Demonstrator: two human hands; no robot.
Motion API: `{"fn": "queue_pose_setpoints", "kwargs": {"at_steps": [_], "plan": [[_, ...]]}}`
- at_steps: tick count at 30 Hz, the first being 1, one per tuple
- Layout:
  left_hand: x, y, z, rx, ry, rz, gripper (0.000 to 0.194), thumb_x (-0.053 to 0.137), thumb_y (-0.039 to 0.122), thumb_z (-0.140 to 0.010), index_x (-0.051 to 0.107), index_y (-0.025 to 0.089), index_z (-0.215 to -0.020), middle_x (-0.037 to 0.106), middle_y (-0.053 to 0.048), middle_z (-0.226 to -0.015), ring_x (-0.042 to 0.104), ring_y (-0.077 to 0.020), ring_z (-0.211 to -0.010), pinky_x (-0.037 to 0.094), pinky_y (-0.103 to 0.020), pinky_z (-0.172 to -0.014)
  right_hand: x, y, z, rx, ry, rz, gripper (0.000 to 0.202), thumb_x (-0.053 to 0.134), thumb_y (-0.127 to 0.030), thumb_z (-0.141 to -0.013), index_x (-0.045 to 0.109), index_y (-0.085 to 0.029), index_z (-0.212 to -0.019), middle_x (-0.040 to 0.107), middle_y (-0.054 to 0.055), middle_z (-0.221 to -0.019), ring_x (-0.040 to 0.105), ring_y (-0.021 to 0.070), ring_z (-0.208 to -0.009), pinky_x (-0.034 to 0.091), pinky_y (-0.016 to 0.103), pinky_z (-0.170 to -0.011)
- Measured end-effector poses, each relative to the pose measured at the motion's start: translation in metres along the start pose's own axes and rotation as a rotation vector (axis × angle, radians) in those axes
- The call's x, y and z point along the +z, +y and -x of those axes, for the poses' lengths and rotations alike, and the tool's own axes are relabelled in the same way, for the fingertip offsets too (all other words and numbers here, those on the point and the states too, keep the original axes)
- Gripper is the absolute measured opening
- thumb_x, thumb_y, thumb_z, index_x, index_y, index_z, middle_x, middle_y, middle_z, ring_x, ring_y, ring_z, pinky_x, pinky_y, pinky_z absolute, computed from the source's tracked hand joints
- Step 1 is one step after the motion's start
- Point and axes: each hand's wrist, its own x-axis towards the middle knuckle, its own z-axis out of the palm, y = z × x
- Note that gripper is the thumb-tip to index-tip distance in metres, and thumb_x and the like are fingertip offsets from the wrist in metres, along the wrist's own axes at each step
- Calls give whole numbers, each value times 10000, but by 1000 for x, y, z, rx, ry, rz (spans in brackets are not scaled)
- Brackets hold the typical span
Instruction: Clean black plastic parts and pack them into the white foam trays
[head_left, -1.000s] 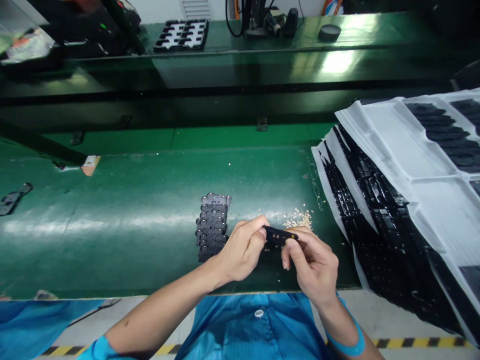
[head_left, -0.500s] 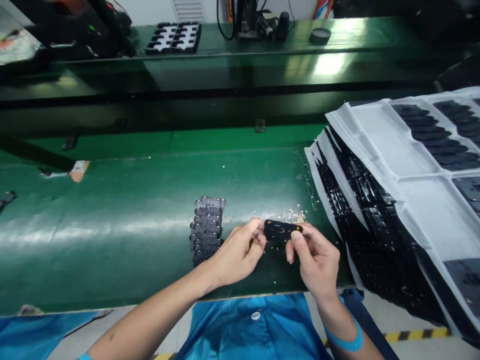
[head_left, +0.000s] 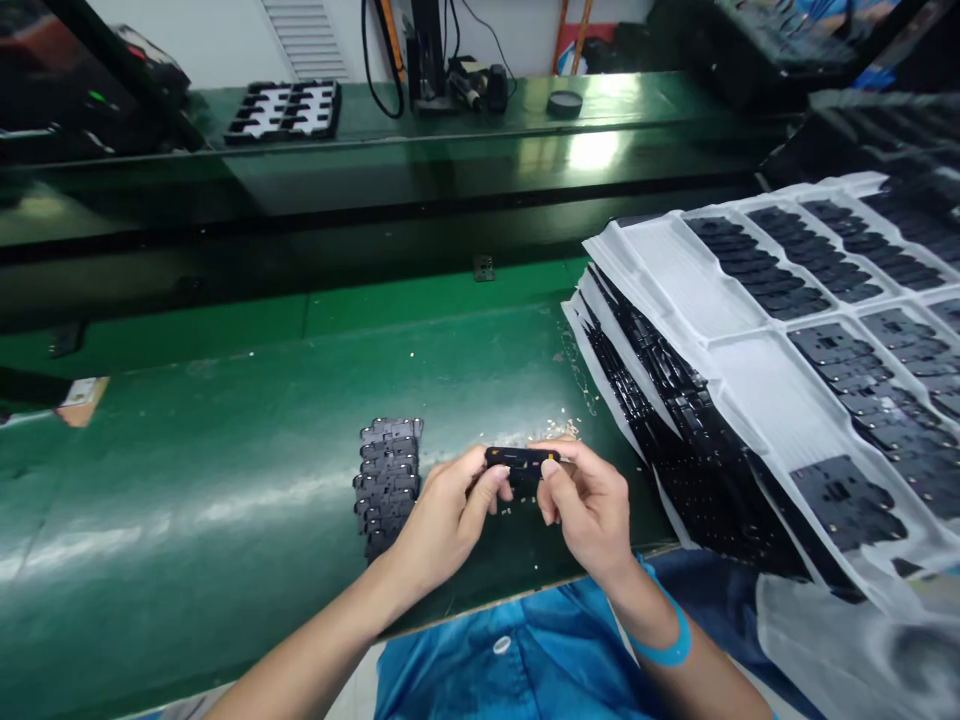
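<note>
Between my two hands I hold a small black plastic part (head_left: 523, 457), tilted above the green table, with an orange-yellow spot near its right end. My left hand (head_left: 457, 500) pinches its left end between thumb and fingers. At its right end, my right hand (head_left: 589, 500) grips it the same way, thumb on the near face. Just left of my left hand lies an overlapping row of similar black parts (head_left: 388, 480). Small pale bits (head_left: 564, 428) are scattered on the table behind my right hand.
At the right stands a tall stack of white-lined trays (head_left: 757, 370), the top one filled with rows of black parts. One dark square piece (head_left: 484, 268) lies at the table's back. A raised shelf carries a black-and-white tray (head_left: 285, 108) and a round black lid (head_left: 565, 103).
My left thumb and fingers have closed onto the left end of the black part, which has tilted. The view has turned rightward, showing more of the tray stack.
</note>
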Motion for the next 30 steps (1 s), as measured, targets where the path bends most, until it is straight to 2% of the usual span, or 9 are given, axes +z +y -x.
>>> {"fn": "queue_pose_setpoints", "kwargs": {"at_steps": [4,7,15,22,27,30], "plan": [[0,6,7,-13,-77,182,396,425,416,-1123,571,189,-833,646,7,-729,630,-127,-650,485,-258,-684,2,-4,1,-68,3,0,183,567,-212,-1059,750,-201,-1046,591,-39,-725,520,45,-403,386,199,-416],[-3,11,12,-30,-98,220,397,423,437,-1122,531,198,-823,613,24,-694,597,-115,-599,464,-247,-639,1,-8,3,-101,-18,-5,189,573,-198,-1058,761,-206,-1041,610,-24,-781,529,33,-400,381,196,-411],[-7,17,21,-32,-91,79,438,410,428,-1121,513,201,-761,549,29,-656,532,-118,-595,381,-258,-617,-1,-13,6,-102,-48,-14,208,577,-202,-1054,778,-201,-1004,620,-18,-770,525,31,-374,351,189,-381],[-5,22,22,6,-109,60,409,388,392,-1119,492,205,-770,532,24,-693,506,-127,-614,368,-267,-620,6,-11,9,-32,63,-32,236,615,-275,-1022,723,-170,-840,555,-37,-661,438,36,-354,282,188,-351],[-6,17,28,-20,-90,102,332,352,323,-1122,551,198,-888,585,4,-790,564,-145,-718,420,-273,-700,8,-10,12,125,42,-56,268,616,-358,-1032,732,-162,-892,481,-76,-505,438,63,-319,289,188,-353],[-5,11,29,11,-20,163,221,361,223,-1095,575,198,-1041,617,1,-834,595,-149,-742,456,-270,-719,8,-10,14,108,43,-28,272,612,-364,-1047,756,-157,-947,482,-77,-481,463,74,-327,330,197,-373]]}}
